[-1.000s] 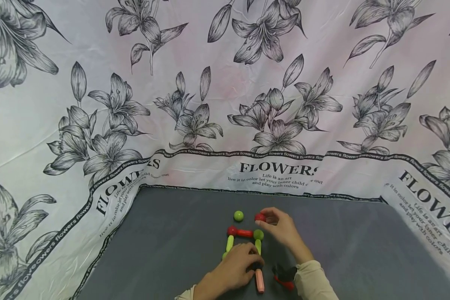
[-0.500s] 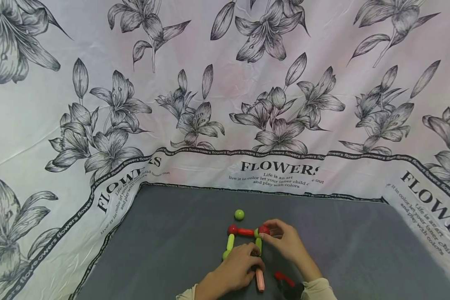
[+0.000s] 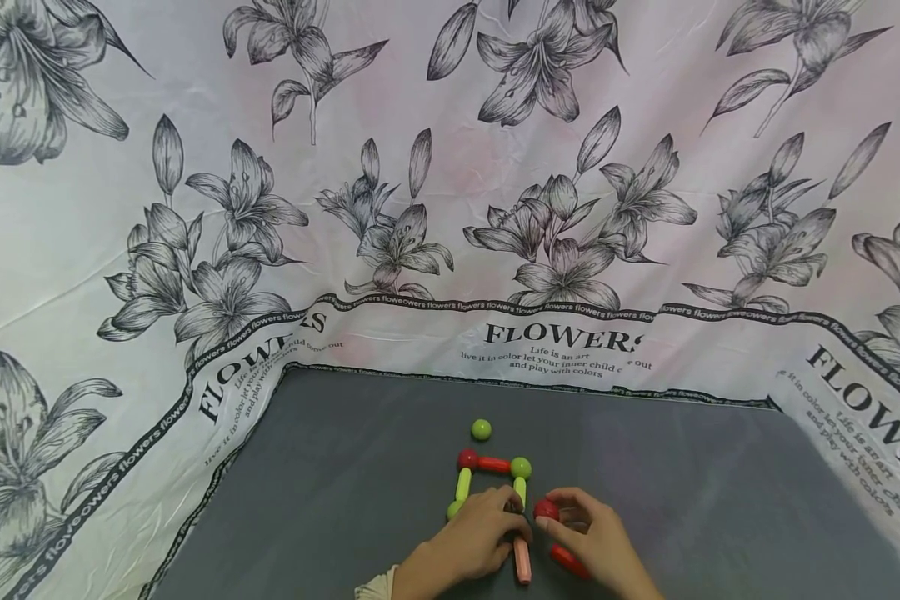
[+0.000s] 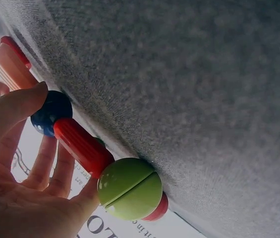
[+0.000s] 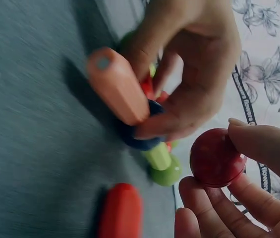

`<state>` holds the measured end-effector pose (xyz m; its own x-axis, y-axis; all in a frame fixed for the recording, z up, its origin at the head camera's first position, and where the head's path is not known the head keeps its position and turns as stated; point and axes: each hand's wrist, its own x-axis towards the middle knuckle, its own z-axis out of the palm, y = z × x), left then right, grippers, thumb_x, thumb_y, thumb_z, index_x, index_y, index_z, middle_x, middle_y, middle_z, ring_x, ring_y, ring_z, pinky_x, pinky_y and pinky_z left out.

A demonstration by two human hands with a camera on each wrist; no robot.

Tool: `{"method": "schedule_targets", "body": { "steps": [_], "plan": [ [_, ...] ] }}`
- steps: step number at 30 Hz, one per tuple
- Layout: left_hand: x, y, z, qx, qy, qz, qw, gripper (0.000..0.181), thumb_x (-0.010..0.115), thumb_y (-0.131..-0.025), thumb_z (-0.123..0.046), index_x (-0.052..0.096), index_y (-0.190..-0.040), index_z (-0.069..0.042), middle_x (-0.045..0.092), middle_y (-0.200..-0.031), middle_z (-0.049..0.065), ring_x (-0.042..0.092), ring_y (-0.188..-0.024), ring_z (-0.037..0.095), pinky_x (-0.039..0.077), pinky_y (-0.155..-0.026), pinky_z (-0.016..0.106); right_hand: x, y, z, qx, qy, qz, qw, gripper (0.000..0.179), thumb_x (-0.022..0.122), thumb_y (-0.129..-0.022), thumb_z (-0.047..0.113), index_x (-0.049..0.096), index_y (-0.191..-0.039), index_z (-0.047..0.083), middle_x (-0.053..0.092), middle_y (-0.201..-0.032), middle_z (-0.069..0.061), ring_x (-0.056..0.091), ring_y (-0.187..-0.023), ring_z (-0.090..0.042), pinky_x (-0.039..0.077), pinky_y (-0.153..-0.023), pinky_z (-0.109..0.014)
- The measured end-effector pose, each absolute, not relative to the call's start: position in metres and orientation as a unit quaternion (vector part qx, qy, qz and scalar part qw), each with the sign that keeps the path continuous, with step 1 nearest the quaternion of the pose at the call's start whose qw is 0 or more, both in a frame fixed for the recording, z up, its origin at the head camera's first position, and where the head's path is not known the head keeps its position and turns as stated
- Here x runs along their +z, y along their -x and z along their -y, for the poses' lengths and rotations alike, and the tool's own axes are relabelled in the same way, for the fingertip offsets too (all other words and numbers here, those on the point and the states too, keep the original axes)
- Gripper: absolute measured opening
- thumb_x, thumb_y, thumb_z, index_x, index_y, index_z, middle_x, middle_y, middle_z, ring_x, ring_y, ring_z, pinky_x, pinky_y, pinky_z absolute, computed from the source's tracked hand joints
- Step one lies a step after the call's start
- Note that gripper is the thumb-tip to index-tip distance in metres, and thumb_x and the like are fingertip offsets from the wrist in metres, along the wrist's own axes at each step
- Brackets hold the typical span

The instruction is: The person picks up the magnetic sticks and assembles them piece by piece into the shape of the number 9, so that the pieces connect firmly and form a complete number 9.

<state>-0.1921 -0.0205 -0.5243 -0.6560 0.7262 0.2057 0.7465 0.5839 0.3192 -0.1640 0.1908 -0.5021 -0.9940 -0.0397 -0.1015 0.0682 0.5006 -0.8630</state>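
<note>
My left hand (image 3: pixel 474 533) pinches a dark blue ball (image 4: pixel 51 113) of a frame made of toy balls and sticks. A pink stick (image 5: pixel 119 89) juts from that ball toward me. In the left wrist view a red stick (image 4: pixel 83 146) joins the blue ball to a green ball (image 4: pixel 130 188). My right hand (image 3: pixel 596 533) holds a loose red ball (image 5: pixel 216 158) between thumb and fingers, just right of the frame. At the frame's far side, a red ball (image 3: pixel 468 459), a red stick (image 3: pixel 494 465) and a green ball (image 3: pixel 521 468) form one edge. My left hand hides the near side.
A separate red stick (image 3: pixel 568 560) lies on the dark grey tabletop (image 3: pixel 330 500), by my right hand. Beyond the frame sits a loose green ball (image 3: pixel 482 429). Flower-printed cloth (image 3: pixel 390 333) rises behind the table and along its sides.
My right hand has carried the red ball toward me, from beyond the frame's far right corner, past the green ball, to beside the pink stick. The left hand stays on the frame.
</note>
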Motion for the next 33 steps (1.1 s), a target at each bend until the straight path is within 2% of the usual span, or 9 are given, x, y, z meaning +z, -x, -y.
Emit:
{"method": "schedule_targets", "body": {
  "steps": [8,12,15,21,28,33],
  "plan": [
    [-0.526,0.193,0.018,-0.197,0.408,0.891,0.042,0.023,0.071,-0.088,-0.011,0.076,-0.100,-0.030,0.060,-0.113,-0.005,0.053,-0.089,0.005,0.046,-0.077,0.019,-0.520,0.141,-0.196,-0.538,-0.002,-0.836,0.110,0.053,0.079,-0.086,0.031,0.062,-0.125,-0.001,0.072,-0.111,-0.012,0.070,-0.084,-0.011,0.055,-0.071,-0.025],
    [-0.528,0.192,0.016,-0.193,0.410,0.890,0.057,0.022,0.071,-0.088,-0.011,0.076,-0.097,-0.030,0.060,-0.110,-0.006,0.052,-0.086,0.004,0.044,-0.074,0.017,-0.524,0.132,-0.195,-0.542,0.020,-0.829,0.136,0.056,0.077,-0.088,0.033,0.060,-0.126,-0.004,0.074,-0.106,-0.013,0.069,-0.081,-0.011,0.054,-0.069,-0.026],
    [-0.528,0.190,0.016,-0.191,0.412,0.889,0.060,0.021,0.071,-0.089,-0.011,0.076,-0.096,-0.031,0.060,-0.109,-0.006,0.052,-0.084,0.003,0.043,-0.072,0.016,-0.526,0.126,-0.192,-0.539,0.026,-0.829,0.148,0.054,0.076,-0.088,0.035,0.061,-0.124,-0.003,0.074,-0.101,-0.010,0.068,-0.079,-0.011,0.054,-0.067,-0.028],
    [-0.528,0.189,0.016,-0.199,0.417,0.885,0.058,0.019,0.068,-0.092,-0.012,0.075,-0.094,-0.030,0.060,-0.110,-0.005,0.052,-0.084,0.004,0.042,-0.070,0.016,-0.531,0.122,-0.184,-0.531,0.037,-0.832,0.153,0.048,0.077,-0.088,0.030,0.061,-0.119,-0.002,0.072,-0.102,-0.009,0.066,-0.078,-0.007,0.054,-0.064,-0.026],
    [-0.529,0.191,0.016,-0.184,0.423,0.885,0.058,0.020,0.069,-0.091,-0.011,0.076,-0.095,-0.030,0.060,-0.112,-0.005,0.052,-0.085,0.004,0.043,-0.071,0.016,-0.532,0.121,-0.183,-0.520,0.057,-0.838,0.156,0.043,0.078,-0.086,0.029,0.061,-0.112,-0.001,0.070,-0.090,-0.004,0.064,-0.073,-0.007,0.051,-0.060,-0.026],
    [-0.528,0.191,0.015,-0.168,0.433,0.883,0.060,0.021,0.067,-0.094,-0.013,0.077,-0.096,-0.031,0.060,-0.114,-0.004,0.052,-0.086,0.006,0.039,-0.068,0.016,-0.535,0.120,-0.188,-0.525,0.119,-0.822,0.183,0.038,0.074,-0.090,0.022,0.059,-0.113,-0.004,0.070,-0.097,-0.011,0.061,-0.074,-0.001,0.051,-0.064,-0.025]
  ]
}}
